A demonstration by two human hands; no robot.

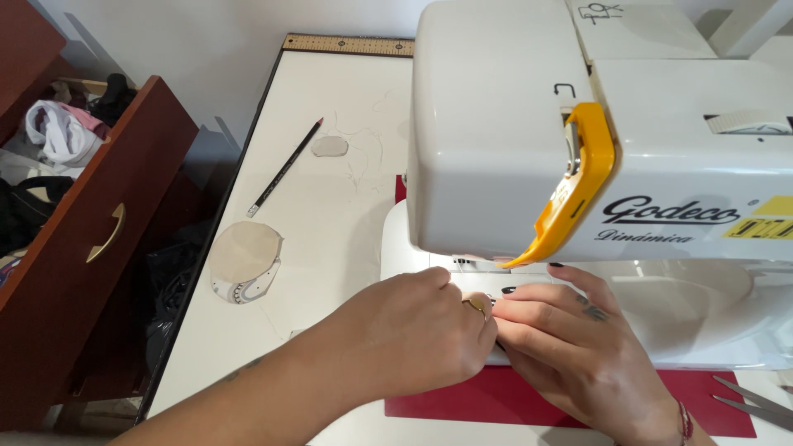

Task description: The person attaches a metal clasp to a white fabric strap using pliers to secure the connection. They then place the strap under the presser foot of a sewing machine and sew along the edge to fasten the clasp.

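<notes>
A white sewing machine (504, 132) with a yellow trim piece fills the upper right of the view. Both hands rest on its bed, under the machine's head. My left hand (413, 334) lies curled, fingers together, with a gold ring on one finger. Beside it, my right hand (570, 339) lies flat with fingers pointing left, touching the left hand's fingertips. Whatever sits under the fingers is hidden. A red mat (462, 405) lies beneath the machine.
On the white table (322, 206) lie a pencil (285, 168), a round beige cut-out over a patterned piece (242, 260), a small grey oval piece (330, 146) and a ruler (347, 44) at the far edge. Scissors (756, 402) lie bottom right. An open brown drawer (99, 223) with clothes stands left.
</notes>
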